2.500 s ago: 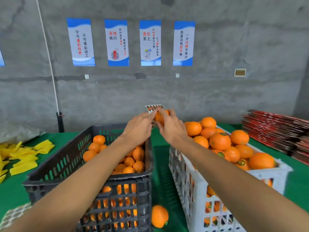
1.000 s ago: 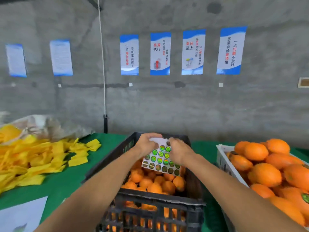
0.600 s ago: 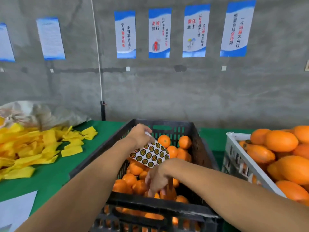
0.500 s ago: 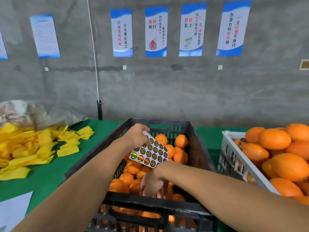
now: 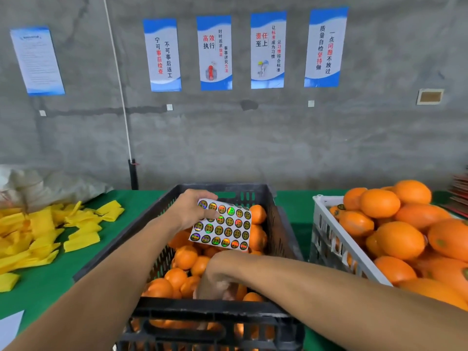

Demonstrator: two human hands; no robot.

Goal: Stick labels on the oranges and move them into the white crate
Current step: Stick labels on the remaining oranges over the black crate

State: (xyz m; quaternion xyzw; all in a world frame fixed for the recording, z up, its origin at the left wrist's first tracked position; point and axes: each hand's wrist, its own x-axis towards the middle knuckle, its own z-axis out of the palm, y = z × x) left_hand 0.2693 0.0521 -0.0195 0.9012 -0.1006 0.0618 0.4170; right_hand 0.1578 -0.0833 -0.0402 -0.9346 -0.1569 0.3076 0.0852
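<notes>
My left hand [image 5: 188, 210] pinches a white label sheet [image 5: 222, 228] with rows of round shiny stickers, held above the black crate [image 5: 207, 315]. Loose oranges [image 5: 186, 257] half fill that crate. My right hand [image 5: 220, 274] reaches down among them near the crate's front wall, fingers pointing down and blurred. Whether those fingers hold an orange is hidden. To the right stands the white crate [image 5: 329, 239], heaped with oranges [image 5: 400, 239], some with a dark round label.
Both crates stand on a green tabletop [image 5: 291, 206]. Yellow paper strips [image 5: 45, 234] lie heaped at the left, a grey sack [image 5: 43, 186] behind them. A white sheet [image 5: 10, 328] sits at the near left edge. Red flat stacks [image 5: 459, 193] are at far right. A concrete wall rises behind.
My right hand left the label sheet and dropped into the black crate among the oranges. My left hand keeps the sheet, now tilted flatter toward me. The view shifted slightly left.
</notes>
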